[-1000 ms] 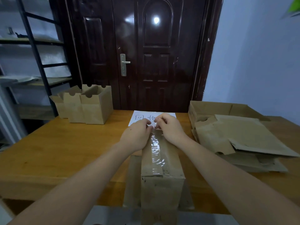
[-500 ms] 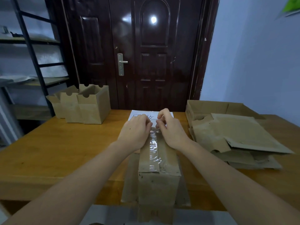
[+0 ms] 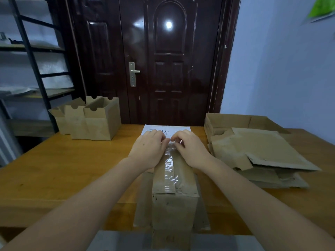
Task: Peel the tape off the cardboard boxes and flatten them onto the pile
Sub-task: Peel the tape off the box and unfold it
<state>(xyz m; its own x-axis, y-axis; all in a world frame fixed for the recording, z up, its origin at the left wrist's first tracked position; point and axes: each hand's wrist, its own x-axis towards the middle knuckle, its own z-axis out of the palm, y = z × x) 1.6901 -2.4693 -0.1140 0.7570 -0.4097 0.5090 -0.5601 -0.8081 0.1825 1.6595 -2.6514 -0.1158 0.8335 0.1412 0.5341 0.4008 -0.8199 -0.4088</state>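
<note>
Brown cardboard box (image 3: 174, 185), one, closed, lying lengthwise at 6 o'clock on the wooden tabletop (image 3: 59, 171), its near end overhanging the front edge. A strip of clear tape (image 3: 169, 171), wrinkled and glossy, runs along the seam of its top face from the near edge to the far end.

Left hand (image 3: 147, 151): knuckles up on the far left part of the box top, fingers curled down at the far end of the tape; fingertips hidden, so whether they pinch the tape cannot be told.

Right hand (image 3: 191, 148): mirrored on the far right part of the box top, fingers curled toward the same tape end and touching crumpled tape there; the grip itself is not plainly visible.

White paper sheet (image 3: 167, 129) with handwritten characters, at 12 o'clock just beyond the hands, partly covered by them.

Pile of flattened cardboard (image 3: 261, 151), several layers, at 3 o'clock on the tabletop, well apart from the box.

Open upright boxes (image 3: 90, 120), a close group with flaps raised, at 10 o'clock near the far left edge.

Dark glossy door (image 3: 168, 60) with a metal handle (image 3: 133, 74), at 12 o'clock behind the tabletop. Black-framed shelving (image 3: 34, 66) at 9 o'clock.
</note>
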